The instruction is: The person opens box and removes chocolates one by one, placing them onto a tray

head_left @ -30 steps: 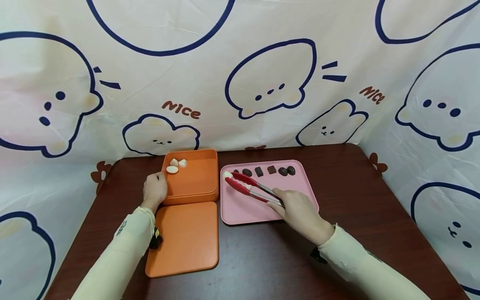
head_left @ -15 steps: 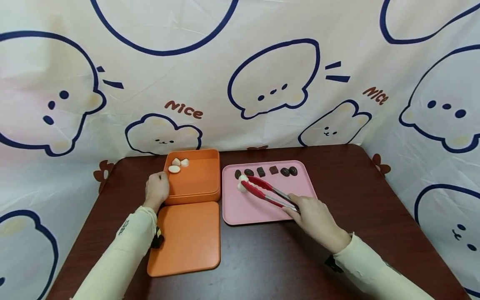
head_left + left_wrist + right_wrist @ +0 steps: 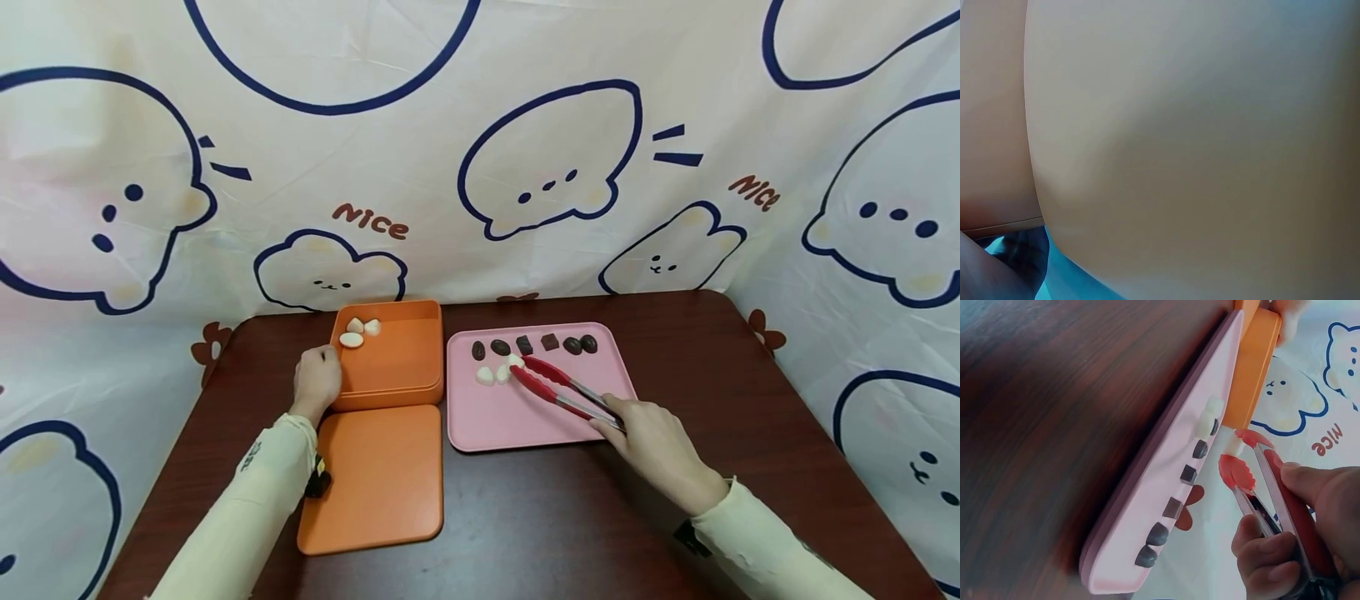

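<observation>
My right hand [image 3: 660, 446] holds a pair of red-tipped metal tongs [image 3: 566, 392], with fingers and thumb wrapped round the handles. Between the tong tips sits a white chocolate piece [image 3: 1234, 447], over the pink tray [image 3: 510, 421]. Two other white chocolates [image 3: 485, 376] lie on the tray just left of the tips. Behind them runs a row of several dark chocolates [image 3: 500, 347]. My left hand [image 3: 316, 382] grips the left wall of an orange box [image 3: 393, 367], which has three white chocolates [image 3: 351, 340] in its back left corner.
A flat orange lid [image 3: 375, 479] lies in front of the box, under the left wrist. Box and tray stand side by side on the dark wooden table [image 3: 510, 525]. A printed cloth [image 3: 540, 150] hangs behind the table and along both sides.
The right hand has moved the tongs rightward along the tray with the white chocolate in their tips. Two white chocolates now show uncovered to their left. My left hand stays at the box.
</observation>
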Action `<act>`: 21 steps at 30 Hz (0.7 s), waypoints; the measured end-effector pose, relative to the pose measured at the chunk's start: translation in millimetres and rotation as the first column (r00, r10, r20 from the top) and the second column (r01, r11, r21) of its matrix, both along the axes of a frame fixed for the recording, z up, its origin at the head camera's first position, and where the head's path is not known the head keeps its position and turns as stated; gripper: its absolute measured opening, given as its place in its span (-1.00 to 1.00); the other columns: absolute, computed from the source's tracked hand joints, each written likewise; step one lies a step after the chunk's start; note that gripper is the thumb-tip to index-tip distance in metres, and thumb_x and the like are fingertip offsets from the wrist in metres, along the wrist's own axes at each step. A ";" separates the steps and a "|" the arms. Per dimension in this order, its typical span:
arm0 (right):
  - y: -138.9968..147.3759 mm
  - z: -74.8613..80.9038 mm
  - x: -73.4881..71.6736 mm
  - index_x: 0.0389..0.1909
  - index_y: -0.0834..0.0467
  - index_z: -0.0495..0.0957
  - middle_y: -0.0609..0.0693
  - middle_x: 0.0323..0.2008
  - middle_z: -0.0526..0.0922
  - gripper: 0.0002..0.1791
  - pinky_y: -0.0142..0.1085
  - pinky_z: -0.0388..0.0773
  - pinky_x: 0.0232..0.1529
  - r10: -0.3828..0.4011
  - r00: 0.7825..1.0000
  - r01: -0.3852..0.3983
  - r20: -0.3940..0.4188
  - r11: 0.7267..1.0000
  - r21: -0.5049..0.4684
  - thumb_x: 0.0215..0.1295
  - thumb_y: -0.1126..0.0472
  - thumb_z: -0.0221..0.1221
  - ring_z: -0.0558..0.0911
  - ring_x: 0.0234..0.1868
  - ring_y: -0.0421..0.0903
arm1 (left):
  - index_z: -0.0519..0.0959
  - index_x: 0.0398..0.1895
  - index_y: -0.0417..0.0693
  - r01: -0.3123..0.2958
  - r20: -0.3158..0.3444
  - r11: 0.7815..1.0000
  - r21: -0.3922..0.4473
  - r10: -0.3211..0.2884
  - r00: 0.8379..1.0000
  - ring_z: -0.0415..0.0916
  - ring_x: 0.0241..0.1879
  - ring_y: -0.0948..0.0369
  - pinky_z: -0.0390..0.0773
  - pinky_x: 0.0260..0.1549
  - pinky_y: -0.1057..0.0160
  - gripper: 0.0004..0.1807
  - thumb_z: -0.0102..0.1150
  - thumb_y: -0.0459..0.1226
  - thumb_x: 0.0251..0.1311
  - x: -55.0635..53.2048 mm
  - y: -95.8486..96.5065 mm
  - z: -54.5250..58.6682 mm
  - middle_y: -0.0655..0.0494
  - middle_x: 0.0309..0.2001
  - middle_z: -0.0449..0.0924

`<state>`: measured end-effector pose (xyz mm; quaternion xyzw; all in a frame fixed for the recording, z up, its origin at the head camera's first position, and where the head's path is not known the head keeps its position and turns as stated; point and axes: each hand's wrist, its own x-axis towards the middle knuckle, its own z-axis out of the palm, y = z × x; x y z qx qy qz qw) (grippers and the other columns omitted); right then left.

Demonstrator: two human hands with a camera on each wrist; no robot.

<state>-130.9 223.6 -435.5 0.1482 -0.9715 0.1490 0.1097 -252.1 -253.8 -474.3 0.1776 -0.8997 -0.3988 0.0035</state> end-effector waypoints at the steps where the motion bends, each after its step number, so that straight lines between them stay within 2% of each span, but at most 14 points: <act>1: 1.3 -0.3 0.3 -0.13 0.13 0.65 -0.08 -0.61 0.52 -0.71 -0.17 0.39 -0.59 -0.003 1.000 0.003 0.001 1.000 0.003 0.23 0.06 0.40 0.38 -0.62 -0.14 | 0.27 -0.51 -0.07 -0.001 0.001 1.000 0.000 0.001 1.000 0.30 -0.37 0.01 0.27 -0.34 0.15 -0.50 -0.51 -0.05 0.58 -0.1 0.1 -0.3 0.00 -0.46 0.15; 13: 13.3 -3.9 0.5 -0.16 0.16 0.64 -0.09 -0.63 0.44 -0.73 -0.22 0.33 -0.61 -0.019 0.999 0.018 0.038 0.999 0.029 0.24 0.08 0.39 0.33 -0.62 -0.15 | 0.25 -0.53 -0.05 -0.006 -0.002 1.000 -0.005 0.006 1.000 0.27 -0.41 0.02 0.24 -0.37 0.15 -0.50 -0.52 -0.06 0.57 -1.0 1.0 0.1 0.03 -0.49 0.12; 21: 14.7 -11.9 -2.1 -0.23 0.13 0.61 -0.12 -0.67 0.36 -0.77 -0.20 0.32 -0.62 -0.009 1.000 0.008 0.023 0.999 0.034 0.24 0.08 0.39 0.32 -0.63 -0.15 | 0.24 -0.54 -0.05 -0.015 0.000 1.000 -0.003 0.015 1.000 0.24 -0.44 0.02 0.24 -0.37 0.15 -0.52 -0.50 -0.07 0.57 -0.7 1.0 -0.6 0.03 -0.50 0.10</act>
